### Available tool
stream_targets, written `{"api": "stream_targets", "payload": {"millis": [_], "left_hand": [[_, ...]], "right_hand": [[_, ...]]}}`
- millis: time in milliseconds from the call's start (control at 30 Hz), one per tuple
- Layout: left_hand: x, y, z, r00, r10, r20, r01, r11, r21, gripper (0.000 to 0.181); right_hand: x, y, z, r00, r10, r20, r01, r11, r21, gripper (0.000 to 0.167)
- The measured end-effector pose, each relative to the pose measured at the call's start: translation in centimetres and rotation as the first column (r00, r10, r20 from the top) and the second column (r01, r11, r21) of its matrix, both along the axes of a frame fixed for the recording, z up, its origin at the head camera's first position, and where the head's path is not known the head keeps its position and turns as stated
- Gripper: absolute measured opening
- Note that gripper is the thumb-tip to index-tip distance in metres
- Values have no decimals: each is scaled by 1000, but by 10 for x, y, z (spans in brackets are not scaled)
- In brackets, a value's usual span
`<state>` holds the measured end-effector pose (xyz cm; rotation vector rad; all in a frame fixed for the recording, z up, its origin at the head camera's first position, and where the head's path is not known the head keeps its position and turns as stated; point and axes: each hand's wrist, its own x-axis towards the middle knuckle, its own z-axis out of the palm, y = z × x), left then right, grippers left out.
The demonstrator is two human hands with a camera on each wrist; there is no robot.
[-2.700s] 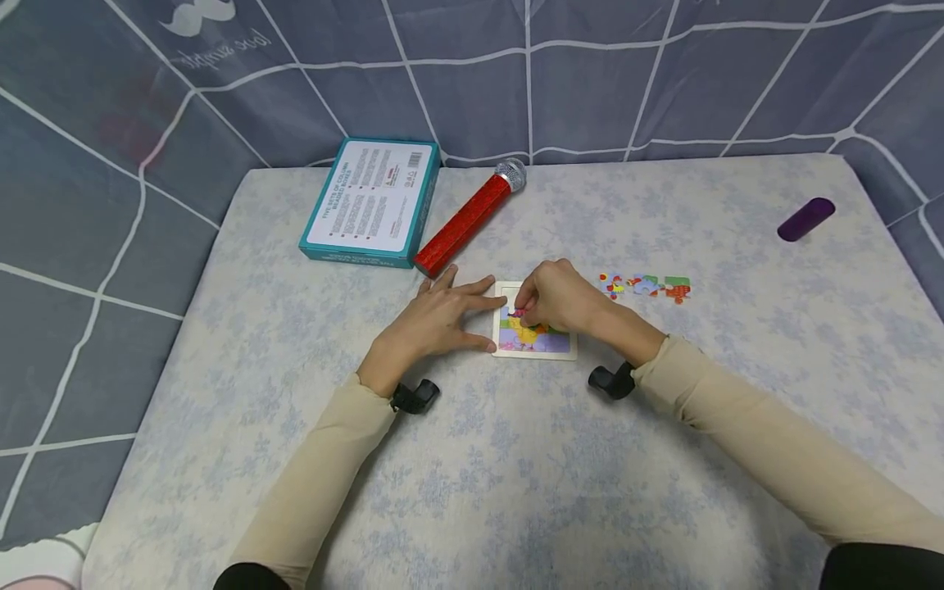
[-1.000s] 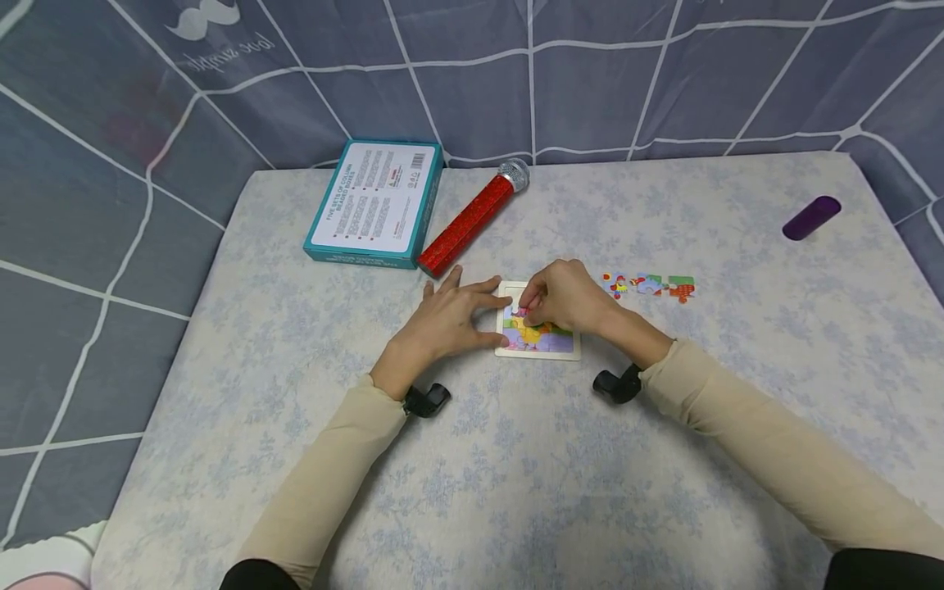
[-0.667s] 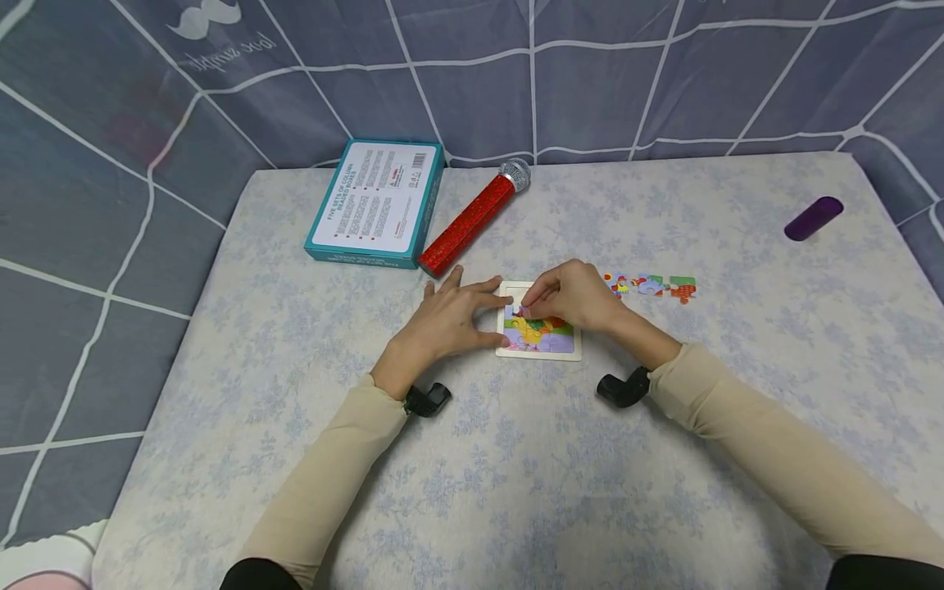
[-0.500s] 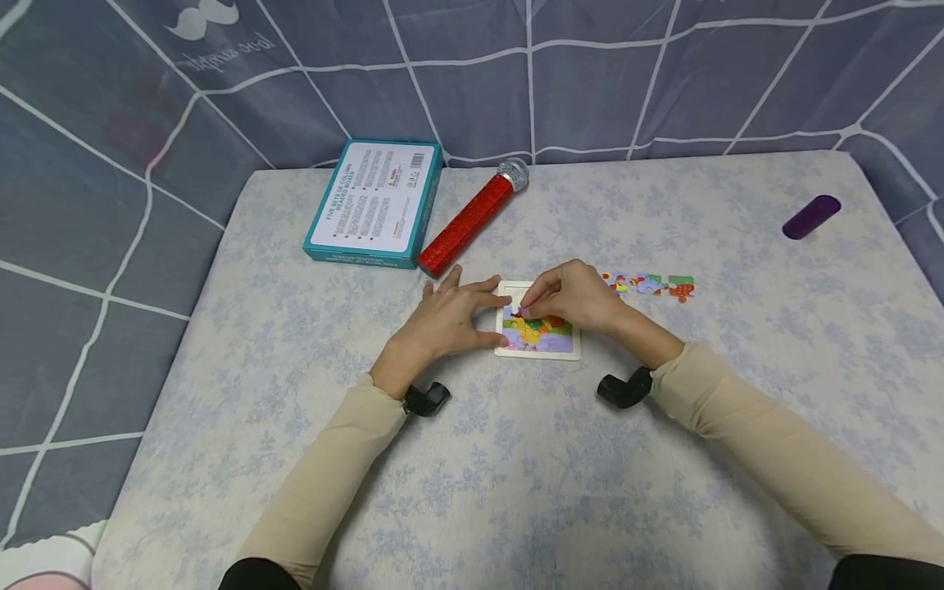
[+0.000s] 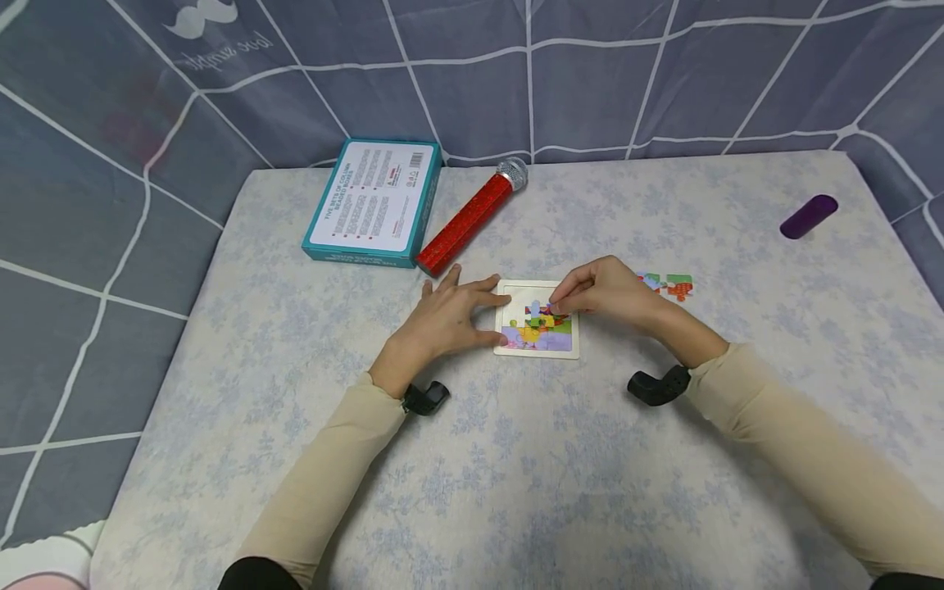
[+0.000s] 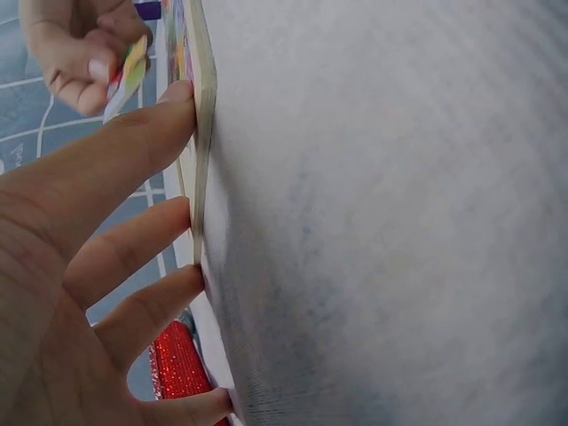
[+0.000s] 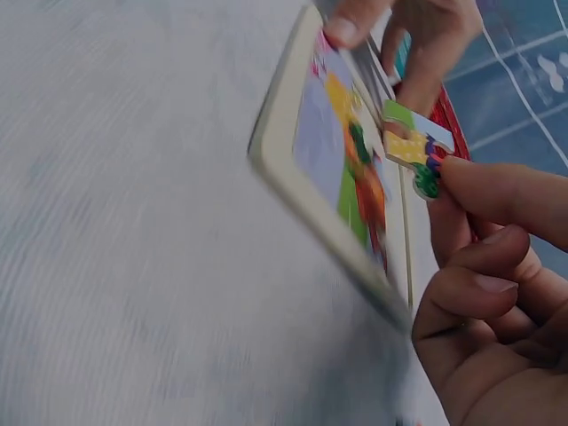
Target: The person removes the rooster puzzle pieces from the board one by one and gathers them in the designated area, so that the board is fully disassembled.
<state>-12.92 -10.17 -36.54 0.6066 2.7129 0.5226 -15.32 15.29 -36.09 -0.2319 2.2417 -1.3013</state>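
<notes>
A small jigsaw puzzle in a pale tray [image 5: 536,355] lies on the table, its lower part covered by coloured pieces and its upper left bare. My left hand [image 5: 435,325] has its fingers spread, thumb and fingertips touching the tray's left edge. Between the thumb and forefinger of my right hand [image 5: 618,297] is a puzzle piece [image 7: 411,145], green, yellow and blue with a dark green knob. This piece is raised above the tray and tilted, as the left wrist view also shows.
Several loose puzzle pieces [image 5: 674,284] lie right of the tray, partly hidden behind my right hand. A red glittery microphone [image 5: 468,223] and a teal box [image 5: 372,197] lie behind my left hand. A purple cylinder [image 5: 808,217] lies at the far right.
My right hand has moved right and lifted a puzzle piece out of the picture, leaving a bare patch at the left. My left hand has stayed at the tray's edge.
</notes>
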Motion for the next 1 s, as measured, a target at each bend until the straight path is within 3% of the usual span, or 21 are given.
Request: {"api": "stream_targets", "payload": {"millis": [267, 500, 733, 1000], "left_hand": [[0, 0, 1, 1000, 8, 2, -8, 1000, 0, 61], [0, 0, 1, 1000, 7, 4, -7, 1000, 7, 61], [1, -2, -1, 1000, 11, 8, -11, 1000, 5, 62], [1, -1, -2, 1000, 4, 2, -4, 1000, 18, 62]], "right_hand": [[3, 42, 9, 1000, -19, 15, 18, 997, 80, 26], [3, 71, 8, 998, -47, 49, 41, 992, 116, 25], [3, 79, 7, 997, -51, 54, 42, 987, 153, 24], [1, 76, 9, 999, -47, -22, 51, 969, 241, 20]]}}
